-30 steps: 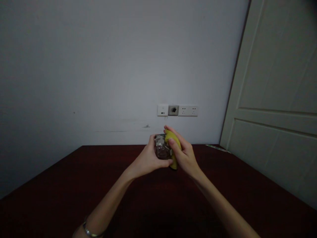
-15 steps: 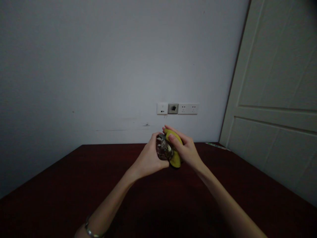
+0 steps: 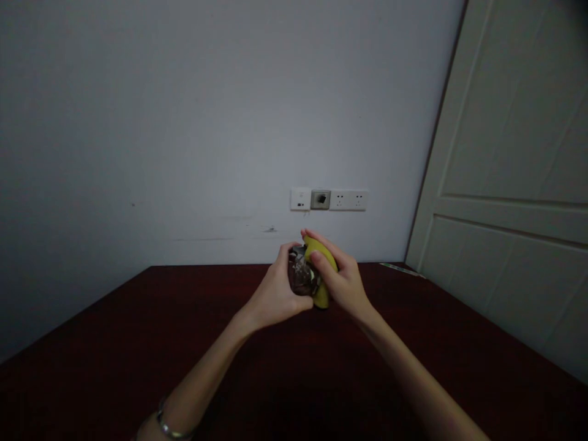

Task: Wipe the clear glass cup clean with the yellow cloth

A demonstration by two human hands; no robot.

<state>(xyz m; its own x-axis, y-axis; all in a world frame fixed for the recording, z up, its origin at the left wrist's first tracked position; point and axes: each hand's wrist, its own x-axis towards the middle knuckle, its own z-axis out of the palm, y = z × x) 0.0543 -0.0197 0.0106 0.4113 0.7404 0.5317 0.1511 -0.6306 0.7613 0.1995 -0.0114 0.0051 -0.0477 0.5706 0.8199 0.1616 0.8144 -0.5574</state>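
My left hand [image 3: 278, 288] is closed round a shiny, dark-looking glass [image 3: 301, 278] with bright reflections, fingers over its top and thumb below. The glass is held in the air above the table, and its exact shape is partly hidden. My right hand [image 3: 340, 272] grips a folded yellow cloth [image 3: 321, 248], thumb on the near side and fingers behind. The cloth presses against the right side of the glass, and its lower end hangs out below my right hand.
The dark red table [image 3: 184, 343] runs back to a pale wall [image 3: 206, 122]. Sockets and switches [image 3: 328, 199] sit low on that wall. A white panelled door [image 3: 509, 153] stands at the right. A thin printed strip [image 3: 402, 269] lies near the table's back right corner.
The yellow cloth has shifted slightly against the glass, with less of its lower end showing. The glass has turned a little in my left hand. Both hands stay in nearly the same place.
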